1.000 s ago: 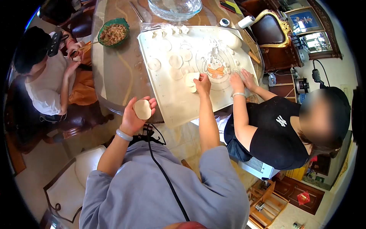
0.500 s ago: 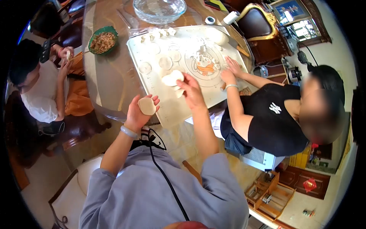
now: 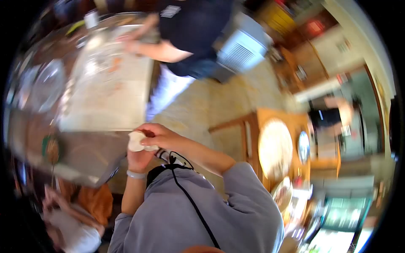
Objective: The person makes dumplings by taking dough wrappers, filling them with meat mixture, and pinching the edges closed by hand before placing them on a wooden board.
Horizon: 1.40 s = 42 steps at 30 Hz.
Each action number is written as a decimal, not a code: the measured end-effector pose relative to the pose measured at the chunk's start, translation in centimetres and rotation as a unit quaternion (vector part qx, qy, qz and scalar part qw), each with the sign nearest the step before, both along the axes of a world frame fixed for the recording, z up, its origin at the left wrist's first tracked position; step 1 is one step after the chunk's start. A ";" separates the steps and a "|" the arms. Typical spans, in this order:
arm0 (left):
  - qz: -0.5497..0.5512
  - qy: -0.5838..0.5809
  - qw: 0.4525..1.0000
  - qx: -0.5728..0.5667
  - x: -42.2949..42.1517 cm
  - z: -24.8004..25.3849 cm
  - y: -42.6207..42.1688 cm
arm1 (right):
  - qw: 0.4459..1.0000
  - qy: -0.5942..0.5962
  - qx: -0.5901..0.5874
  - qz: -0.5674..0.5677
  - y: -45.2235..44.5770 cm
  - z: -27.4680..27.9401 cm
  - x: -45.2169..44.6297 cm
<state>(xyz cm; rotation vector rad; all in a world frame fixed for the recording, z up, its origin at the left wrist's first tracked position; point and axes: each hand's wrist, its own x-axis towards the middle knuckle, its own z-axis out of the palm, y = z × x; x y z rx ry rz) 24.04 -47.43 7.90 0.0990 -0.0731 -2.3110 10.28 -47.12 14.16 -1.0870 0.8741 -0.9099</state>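
Observation:
Round pale dough wrappers [image 3: 136, 141] are held between my two hands, just off the near corner of the white mat [image 3: 109, 101]. My left hand [image 3: 138, 160] is underneath, mostly covered by the wrappers and my other hand. Over it, my right hand [image 3: 158, 137] pinches the wrappers with thumb and fingers. Small dough pieces [image 3: 66, 97] stand blurred along the mat's far edge, and a larger dough lump [image 3: 96, 41] lies at its upper end.
A glass bowl [image 3: 49, 84] and a green bowl of filling [image 3: 51, 148] stand on the table. One person in black [image 3: 194, 33] leans over the mat; another in white [image 3: 74, 223] sits lower left. A wooden table [image 3: 249, 122] with round trays is at right.
The view has swung to the right, bringing another table and a distant person into sight. My right hand has brought the wrappers from the mat over to my left hand.

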 end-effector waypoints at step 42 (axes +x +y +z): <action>-0.310 -0.104 0.933 0.151 -28.3 -0.8 33.0 | 0.636 0.233 0.121 -0.726 46.9 -15.4 -40.0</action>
